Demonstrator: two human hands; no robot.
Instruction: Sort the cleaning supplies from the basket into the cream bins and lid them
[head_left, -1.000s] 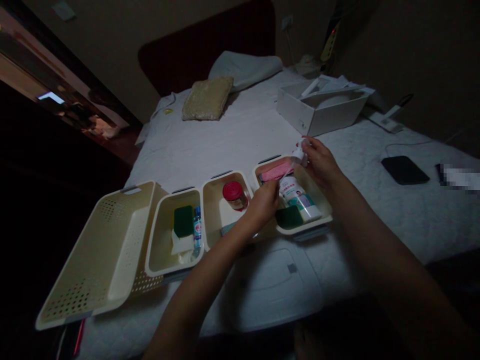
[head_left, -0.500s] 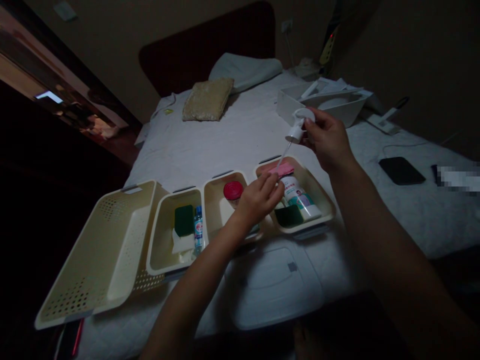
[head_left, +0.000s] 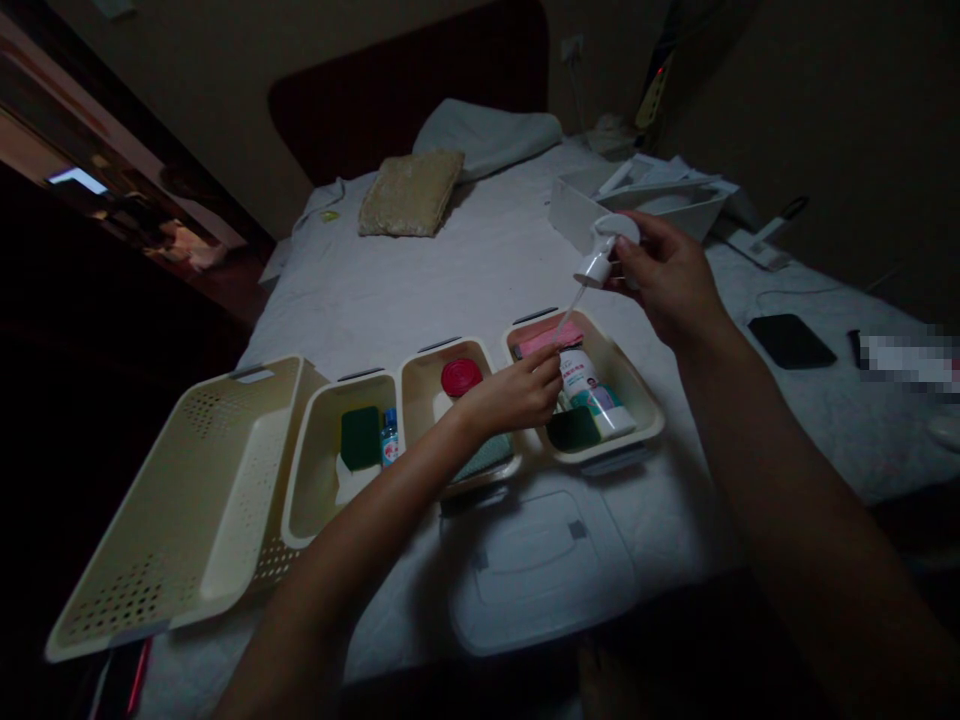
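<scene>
My right hand grips a white trigger spray head by its top, its thin dip tube slanting down to the left. At the tube's lower end, the fingers of my left hand are pinched together around it. Both hands are above a cream bin. Inside that bin lie a white bottle with a printed label, a pink cloth and a dark green scouring pad.
Left of it stand a cream bin with a red-lidded jar, another with a green pad and a blue-capped bottle, and a larger perforated basket. A clear lid lies in front. Behind are a white box and a cushion.
My left hand stays at the tube end, its fingers more closely gathered. The spray head tilts slightly more. The whole view has shifted a little, moving the bins leftward.
</scene>
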